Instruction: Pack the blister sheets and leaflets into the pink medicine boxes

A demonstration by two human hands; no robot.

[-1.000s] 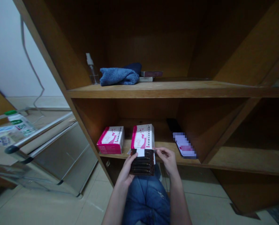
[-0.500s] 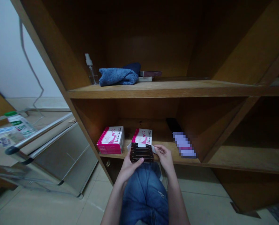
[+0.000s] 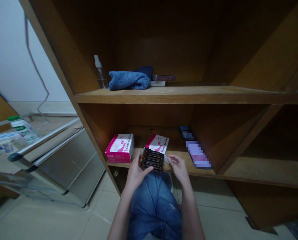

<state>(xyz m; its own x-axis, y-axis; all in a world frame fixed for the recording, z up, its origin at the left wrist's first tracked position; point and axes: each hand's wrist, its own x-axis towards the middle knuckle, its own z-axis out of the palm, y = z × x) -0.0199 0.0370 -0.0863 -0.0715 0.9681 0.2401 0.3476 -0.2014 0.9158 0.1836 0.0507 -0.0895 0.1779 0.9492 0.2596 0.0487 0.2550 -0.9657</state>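
Pack of slender, dark brown, glossy vials [image 3: 152,160] at the near edge of the lower brown wooden shelf [image 3: 177,148]. The pack lay in the left hand [image 3: 135,173], whose fingers gripped its left side while the thumb crossed the near edge; whether the shelf bore any of its weight could not be told. The fingers of the right hand [image 3: 178,167] were pinched together on a thin white flap [image 3: 166,159] just right of the pack; whether this belonged to the pack or to the box was unclear. The pink-and-white rectangular cardboard box [image 3: 158,142] lay immediately beyond, partly covered by the pack.

Handling: the pack was judged light, its vials stiff, smooth and rather slippery, and fragile if made of glass. The best hold appeared to be at its two sides, with support beneath, rather than on any single vial. The flap looked thin and easily bent.

Lettering: the box carried a dark column of Chinese characters along its right side and a pink emblem, as did the second pink-and-white cardboard box [image 3: 119,146] to the left, whose pink near face also bore small pale print. The characters were too small to read reliably, and no brand could be confirmed.
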